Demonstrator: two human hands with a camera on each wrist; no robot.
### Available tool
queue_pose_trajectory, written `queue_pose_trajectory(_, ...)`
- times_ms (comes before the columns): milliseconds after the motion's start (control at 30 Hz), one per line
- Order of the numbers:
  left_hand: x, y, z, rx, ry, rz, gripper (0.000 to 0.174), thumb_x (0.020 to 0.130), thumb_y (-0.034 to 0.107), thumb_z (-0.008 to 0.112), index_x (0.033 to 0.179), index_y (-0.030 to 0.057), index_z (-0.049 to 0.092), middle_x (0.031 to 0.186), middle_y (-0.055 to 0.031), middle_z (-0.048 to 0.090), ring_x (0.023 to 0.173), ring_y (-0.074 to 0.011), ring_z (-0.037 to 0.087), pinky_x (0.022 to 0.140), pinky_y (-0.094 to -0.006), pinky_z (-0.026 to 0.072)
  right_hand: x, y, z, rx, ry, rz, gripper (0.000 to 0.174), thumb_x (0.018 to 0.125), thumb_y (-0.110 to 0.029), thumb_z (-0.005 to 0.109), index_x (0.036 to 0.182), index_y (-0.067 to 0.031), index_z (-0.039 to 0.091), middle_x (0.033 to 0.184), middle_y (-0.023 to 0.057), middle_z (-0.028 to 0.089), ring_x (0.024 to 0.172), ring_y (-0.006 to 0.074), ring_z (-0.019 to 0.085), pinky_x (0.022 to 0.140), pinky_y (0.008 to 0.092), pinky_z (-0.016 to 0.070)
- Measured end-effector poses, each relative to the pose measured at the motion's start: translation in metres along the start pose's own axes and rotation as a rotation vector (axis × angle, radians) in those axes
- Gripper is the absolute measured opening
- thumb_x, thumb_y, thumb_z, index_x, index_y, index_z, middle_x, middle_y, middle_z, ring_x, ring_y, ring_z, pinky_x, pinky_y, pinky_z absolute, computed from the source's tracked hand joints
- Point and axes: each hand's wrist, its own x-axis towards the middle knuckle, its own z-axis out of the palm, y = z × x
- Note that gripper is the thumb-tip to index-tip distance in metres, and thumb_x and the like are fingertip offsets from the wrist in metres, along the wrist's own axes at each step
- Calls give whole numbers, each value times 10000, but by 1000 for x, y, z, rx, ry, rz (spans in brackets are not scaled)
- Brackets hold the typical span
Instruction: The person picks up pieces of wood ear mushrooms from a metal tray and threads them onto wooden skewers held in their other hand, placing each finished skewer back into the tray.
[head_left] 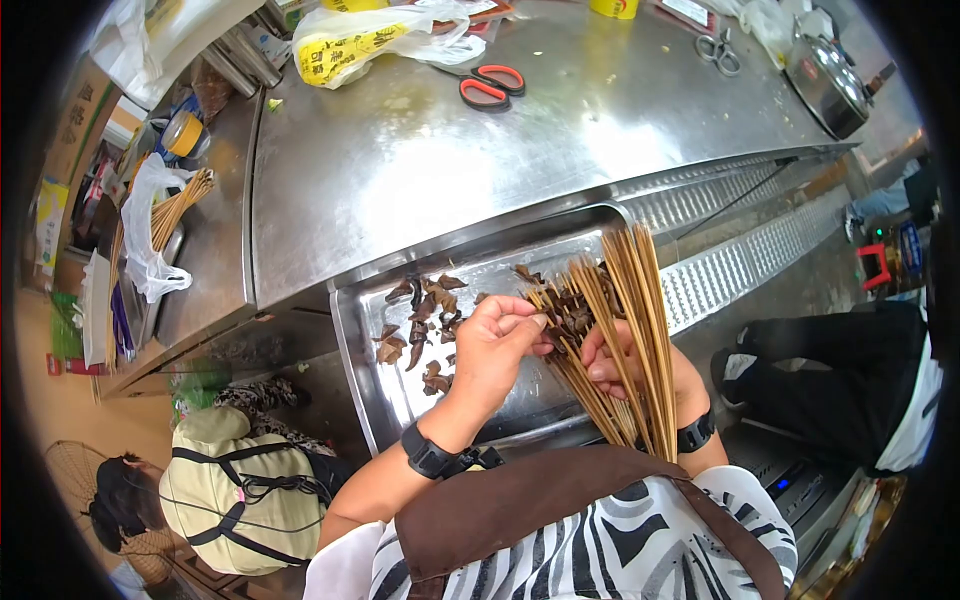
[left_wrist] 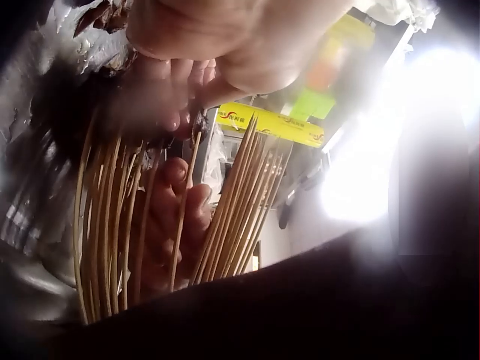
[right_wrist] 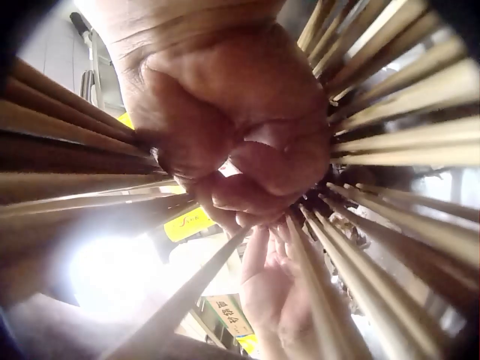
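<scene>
Bare bamboo skewers (head_left: 645, 330) fan upward from my right hand (head_left: 622, 368), which grips them over a steel tray (head_left: 352, 360). One single skewer (left_wrist: 180, 217) stands apart between the bundles in the left wrist view, its tip at my left fingertips. My left hand (head_left: 498, 345) pinches a small dark piece there, mostly hidden by the fingers. Beside it, other skewers (left_wrist: 105, 225) carry dark brown wood ear mushroom pieces (head_left: 572, 318) at their upper ends. Loose wood ear pieces (head_left: 420, 320) lie scattered over the tray's left part. In the right wrist view my right fingers are curled in.
Beyond the tray is a steel counter (head_left: 560, 130) with red-handled scissors (head_left: 490, 88), a plastic bag (head_left: 370, 45) and a kettle (head_left: 828, 85). More skewers (head_left: 180, 210) stick out of a bag at left. A person (head_left: 240, 490) is low at left; another person (head_left: 840, 380) is at right.
</scene>
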Motion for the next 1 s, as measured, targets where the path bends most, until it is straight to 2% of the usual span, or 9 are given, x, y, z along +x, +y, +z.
queue_pose_trajectory(100, -2, 5, 4, 15, -2, 1, 106, 923, 46, 612, 1003, 13, 549, 981, -150, 706, 754, -147, 669, 703, -290, 572, 3, -2, 4, -154, 19, 9, 181, 808, -107, 769, 904, -13, 647, 670, 2, 583, 551, 69, 520, 470, 201, 393)
queue_pose_trajectory(633, -4, 3, 6, -12, 78, 45, 94, 931, 82, 634, 971, 23, 572, 875, -95, 691, 732, -141, 669, 681, -290, 585, 2, -3, 9, -174, 68, 64, 123, 824, -79, 745, 828, -12, 643, 659, 12, 589, 563, 77, 531, 489, 210, 408)
queue_pose_trajectory(733, -1, 4, 6, 24, 80, 51, 104, 928, 82, 635, 973, 16, 569, 834, -83, 683, 711, -137, 668, 644, -272, 569, 1, -4, 10, -172, 56, 77, 139, 820, -68, 742, 863, -18, 620, 660, 8, 582, 561, 79, 538, 487, 203, 413)
queue_pose_trajectory(800, 3, 0, 6, 145, 72, 50, 114, 920, 78, 639, 969, 10, 562, 785, -72, 671, 662, -130, 659, 589, -250, 539, -3, -8, 16, -86, 155, 24, 169, 824, -49, 728, 907, -27, 583, 663, 11, 573, 561, 83, 549, 482, 195, 422)
queue_pose_trajectory(833, 5, -4, 8, 122, 76, 65, 127, 912, 80, 645, 967, 8, 555, 747, -65, 660, 618, -123, 649, 542, -237, 508, -3, -5, 12, -34, 121, -14, 199, 834, -33, 712, 947, -31, 547, 666, 20, 565, 547, 96, 558, 470, 196, 429)
queue_pose_trajectory(867, 8, -8, 7, 137, 66, 80, 135, 906, 87, 655, 954, 10, 555, 739, -62, 654, 598, -116, 637, 527, -237, 500, -7, -7, 17, -40, 177, -8, 154, 863, -25, 673, 945, -26, 543, 672, 57, 587, 527, 121, 571, 456, 209, 440)
queue_pose_trajectory(933, 13, -6, 8, 266, 45, 73, 134, 907, 93, 655, 945, 4, 562, 742, -60, 656, 572, -106, 615, 521, -230, 492, -13, -10, 24, -14, 90, -114, 116, 882, -16, 636, 945, -21, 538, 700, 107, 626, 524, 153, 597, 461, 223, 472)
queue_pose_trajectory(967, 13, -1, 9, 333, 38, 37, 163, 890, 111, 670, 957, -2, 572, 720, -63, 647, 582, -127, 614, 535, -261, 495, -13, -10, 20, -36, -10, -146, 78, 894, -19, 607, 933, -4, 541, 737, 152, 656, 542, 178, 625, 478, 242, 506)
queue_pose_trajectory(1000, 14, 0, 9, 324, 56, 41, 163, 890, 111, 670, 957, -2, 572, 720, -63, 647, 582, -127, 614, 535, -261, 495, -16, -7, 30, 21, 83, -148, 156, 854, -75, 633, 923, 37, 548, 706, 167, 656, 483, 191, 602, 446, 251, 491)
